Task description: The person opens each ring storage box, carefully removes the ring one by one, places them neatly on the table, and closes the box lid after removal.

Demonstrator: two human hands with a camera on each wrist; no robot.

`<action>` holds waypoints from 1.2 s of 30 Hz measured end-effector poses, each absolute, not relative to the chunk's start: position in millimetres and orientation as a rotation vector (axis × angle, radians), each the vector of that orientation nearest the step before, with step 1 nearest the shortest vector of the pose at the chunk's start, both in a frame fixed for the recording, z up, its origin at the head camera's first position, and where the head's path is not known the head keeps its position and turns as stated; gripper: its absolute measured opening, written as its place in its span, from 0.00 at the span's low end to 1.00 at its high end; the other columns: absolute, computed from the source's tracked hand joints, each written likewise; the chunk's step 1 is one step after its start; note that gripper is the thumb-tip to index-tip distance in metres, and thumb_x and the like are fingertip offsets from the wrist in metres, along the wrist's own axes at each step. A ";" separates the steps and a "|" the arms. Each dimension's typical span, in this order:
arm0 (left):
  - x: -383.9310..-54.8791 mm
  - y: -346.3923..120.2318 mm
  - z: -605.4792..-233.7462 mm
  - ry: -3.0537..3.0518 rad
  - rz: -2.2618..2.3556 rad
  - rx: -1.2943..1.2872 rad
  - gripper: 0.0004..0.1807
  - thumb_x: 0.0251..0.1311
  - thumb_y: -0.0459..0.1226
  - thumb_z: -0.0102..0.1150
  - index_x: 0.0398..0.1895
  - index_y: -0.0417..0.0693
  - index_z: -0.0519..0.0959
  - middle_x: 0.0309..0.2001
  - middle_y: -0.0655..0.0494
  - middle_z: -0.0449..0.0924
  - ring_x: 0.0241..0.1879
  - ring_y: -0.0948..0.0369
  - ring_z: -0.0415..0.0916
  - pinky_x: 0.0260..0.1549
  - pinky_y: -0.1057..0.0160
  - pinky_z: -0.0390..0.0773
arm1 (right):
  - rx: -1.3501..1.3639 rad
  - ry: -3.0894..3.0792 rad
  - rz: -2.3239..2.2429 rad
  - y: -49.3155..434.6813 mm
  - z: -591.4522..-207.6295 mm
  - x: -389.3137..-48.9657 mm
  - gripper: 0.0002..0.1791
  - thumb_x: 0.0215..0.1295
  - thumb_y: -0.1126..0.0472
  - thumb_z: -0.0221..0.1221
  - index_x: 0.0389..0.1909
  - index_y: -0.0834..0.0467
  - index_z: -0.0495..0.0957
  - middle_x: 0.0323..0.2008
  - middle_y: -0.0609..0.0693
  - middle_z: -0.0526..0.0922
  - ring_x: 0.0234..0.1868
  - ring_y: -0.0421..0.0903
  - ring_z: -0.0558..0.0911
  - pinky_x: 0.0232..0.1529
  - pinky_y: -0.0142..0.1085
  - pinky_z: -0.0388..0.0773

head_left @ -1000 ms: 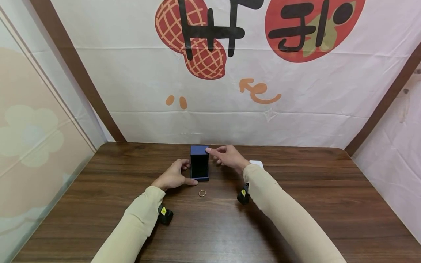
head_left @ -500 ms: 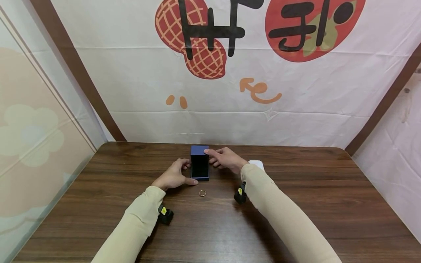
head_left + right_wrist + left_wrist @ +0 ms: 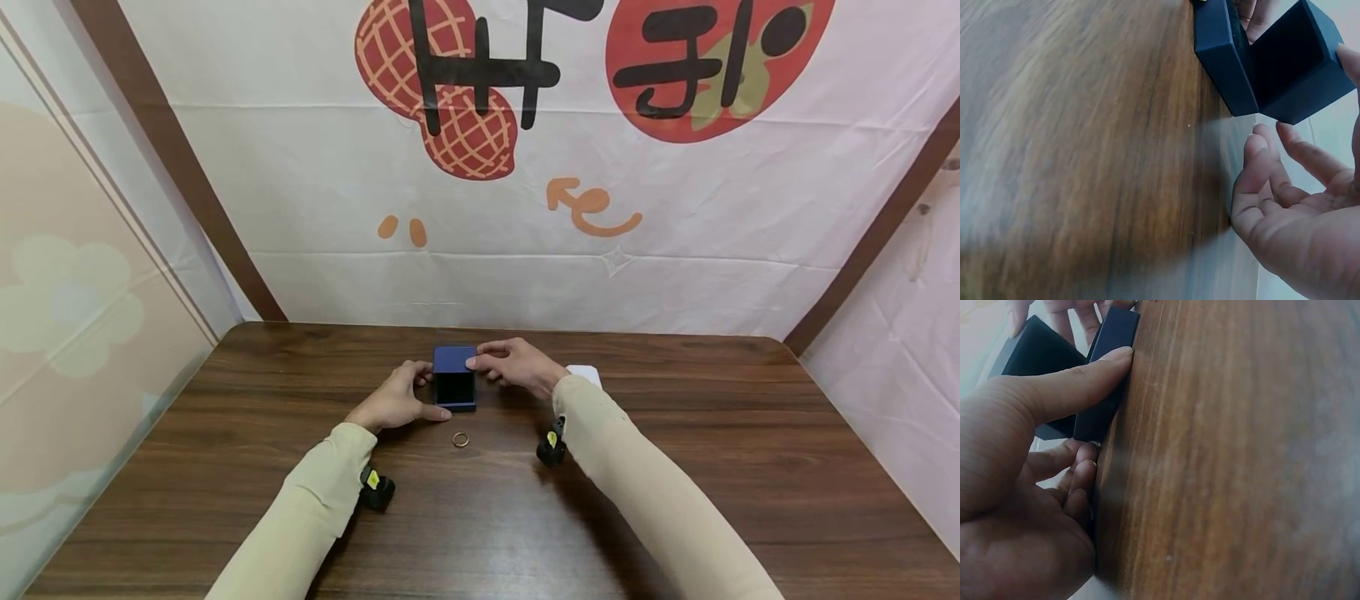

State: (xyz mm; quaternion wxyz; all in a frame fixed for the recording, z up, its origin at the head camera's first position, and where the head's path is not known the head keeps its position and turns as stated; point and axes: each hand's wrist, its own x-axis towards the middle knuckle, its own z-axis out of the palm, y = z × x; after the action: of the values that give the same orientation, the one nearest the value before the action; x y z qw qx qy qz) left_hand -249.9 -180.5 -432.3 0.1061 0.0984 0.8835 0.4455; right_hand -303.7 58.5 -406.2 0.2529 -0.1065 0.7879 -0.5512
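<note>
A small blue ring box stands on the wooden table, its hinged lid tilted partway over a dark interior. My left hand holds the base from the left, thumb along the front edge and fingers at the side. In the left wrist view, that thumb lies across the base. My right hand grips the right side of the lid, with the thumb on its outer face and the index finger at its edge. A gold ring lies on the table just in front of the box.
A white object, partly hidden by the right forearm, lies behind the right wrist. The brown wooden table reaches back to a printed cloth wall. Black wrist cameras are strapped under both forearms.
The lid has swung forward and down from standing upright, narrowing the opening. My right hand has moved slightly with it. The left hand and the ring have stayed in place.
</note>
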 end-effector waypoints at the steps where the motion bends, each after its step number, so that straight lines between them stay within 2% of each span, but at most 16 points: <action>1: -250.1 -180.7 -431.9 2.605 1.305 0.290 0.45 0.50 0.38 0.80 0.68 0.28 0.66 0.59 0.38 0.69 0.59 0.44 0.65 0.63 0.44 0.65 | -0.308 2.157 -1.491 58.9 -406.2 -302.8 0.33 0.65 0.50 0.69 0.68 0.57 0.74 0.51 0.52 0.84 0.48 0.50 0.83 0.47 0.40 0.79; 8: -251.8 -181.0 -430.7 2.621 1.276 0.300 0.46 0.50 0.38 0.80 0.68 0.29 0.66 0.58 0.39 0.69 0.59 0.44 0.65 0.62 0.43 0.65 | -0.521 2.290 -1.420 61.8 -408.1 -298.6 0.33 0.57 0.58 0.76 0.64 0.57 0.77 0.47 0.51 0.85 0.45 0.46 0.82 0.49 0.37 0.76; 12: -251.8 -181.3 -430.0 2.636 1.247 0.318 0.46 0.51 0.39 0.80 0.69 0.29 0.66 0.59 0.39 0.69 0.59 0.44 0.64 0.62 0.42 0.65 | -0.621 2.332 -1.374 62.8 -409.3 -295.1 0.36 0.54 0.60 0.77 0.65 0.58 0.76 0.50 0.52 0.85 0.45 0.47 0.82 0.50 0.39 0.77; 19: -250.5 -180.4 -429.5 2.639 1.254 0.337 0.45 0.50 0.38 0.80 0.68 0.28 0.66 0.57 0.39 0.69 0.59 0.43 0.64 0.62 0.42 0.65 | -0.735 2.457 -1.250 62.4 -412.7 -290.1 0.37 0.53 0.57 0.78 0.65 0.56 0.75 0.56 0.56 0.81 0.50 0.50 0.81 0.55 0.45 0.76; 24: -249.8 -180.0 -430.6 2.635 1.254 0.331 0.46 0.50 0.38 0.80 0.68 0.28 0.66 0.58 0.39 0.69 0.59 0.43 0.64 0.62 0.42 0.65 | -0.750 2.501 -1.212 62.3 -412.5 -286.0 0.36 0.53 0.56 0.78 0.63 0.54 0.75 0.56 0.55 0.81 0.50 0.50 0.81 0.54 0.46 0.77; 30: -249.7 -181.1 -432.3 2.628 1.266 0.309 0.47 0.50 0.37 0.80 0.69 0.29 0.65 0.59 0.39 0.69 0.60 0.43 0.64 0.63 0.42 0.65 | -0.737 2.536 -1.179 64.0 -410.0 -282.7 0.40 0.50 0.55 0.79 0.65 0.54 0.74 0.56 0.56 0.80 0.50 0.51 0.80 0.52 0.45 0.77; 36: -248.6 -181.7 -431.7 2.588 1.328 0.297 0.49 0.48 0.37 0.82 0.70 0.29 0.64 0.60 0.38 0.69 0.60 0.43 0.65 0.64 0.42 0.64 | -0.758 2.574 -1.132 71.7 -400.7 -277.2 0.44 0.49 0.52 0.80 0.67 0.54 0.72 0.56 0.59 0.78 0.53 0.53 0.79 0.54 0.48 0.77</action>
State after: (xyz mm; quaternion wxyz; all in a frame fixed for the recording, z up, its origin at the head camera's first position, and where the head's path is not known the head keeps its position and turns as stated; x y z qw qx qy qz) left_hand -248.6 -181.7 -431.7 0.1086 0.1010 0.8799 0.4514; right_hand -277.2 71.7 -400.7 0.1141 -0.2587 0.8781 -0.3861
